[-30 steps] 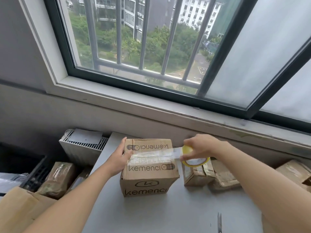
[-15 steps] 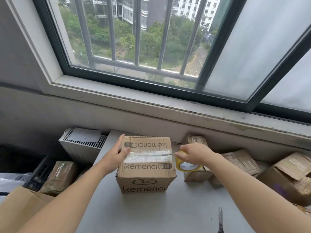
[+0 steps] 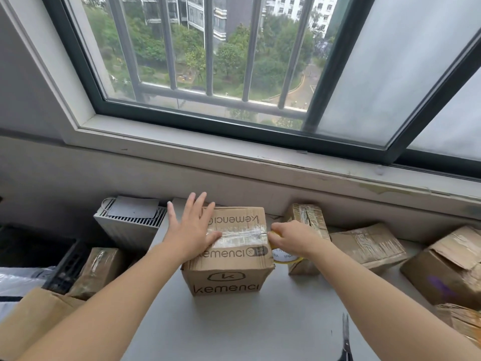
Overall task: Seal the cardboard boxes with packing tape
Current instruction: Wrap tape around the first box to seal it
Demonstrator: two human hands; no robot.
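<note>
Pressing flat on top of a kemenci cardboard box, the left hand spreads straight fingers over a strip of clear tape along the seam. The right hand grips a yellow tape roll at the box's right edge. The box stands mid-table, scissors nearer the viewer

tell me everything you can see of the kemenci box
The kemenci box is creased brown cardboard with black "kemenci" lettering on top and front and a k logo on the front. It stands upright on the grey table, flaps closed, clear tape across the top seam. The left hand presses flat on its top; the right hand holds a tape roll at its right edge.
</note>
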